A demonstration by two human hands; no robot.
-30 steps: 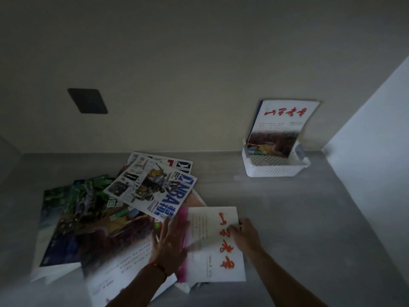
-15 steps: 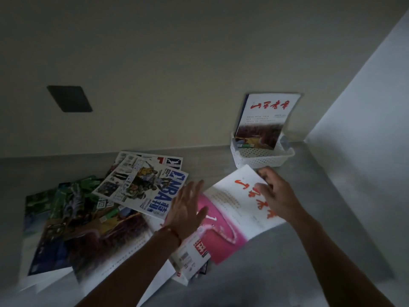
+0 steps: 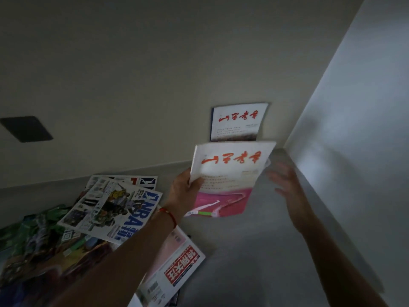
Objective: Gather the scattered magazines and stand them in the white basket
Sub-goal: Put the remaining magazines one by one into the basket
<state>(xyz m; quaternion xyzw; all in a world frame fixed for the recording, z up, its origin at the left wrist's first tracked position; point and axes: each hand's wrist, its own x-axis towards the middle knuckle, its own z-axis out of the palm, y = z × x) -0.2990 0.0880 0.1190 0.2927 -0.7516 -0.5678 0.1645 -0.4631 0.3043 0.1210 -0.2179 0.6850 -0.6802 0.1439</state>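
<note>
Your left hand pinches a white-and-pink magazine by its left edge, thumb on the cover, and holds it upright in the air in front of the magazine already standing against the wall. The white basket itself is hidden behind the held cover. Your right hand hovers just right of the held magazine with fingers spread and relaxed, gripping nothing — it is blurred, so contact with the page edge cannot be told.

The risk from here lies in that one-edge pinch: the free right side may sag or fan open, and a soft bottom edge could catch the basket's rim rather than drop inside. Lowering it blind, with the basket covered, may also knock the standing magazine over — or tip the light basket.

Left of the held magazine, the NBA magazine and others lie overlapped on the grey surface; a red-titled one lies below it, nearest you.
</note>
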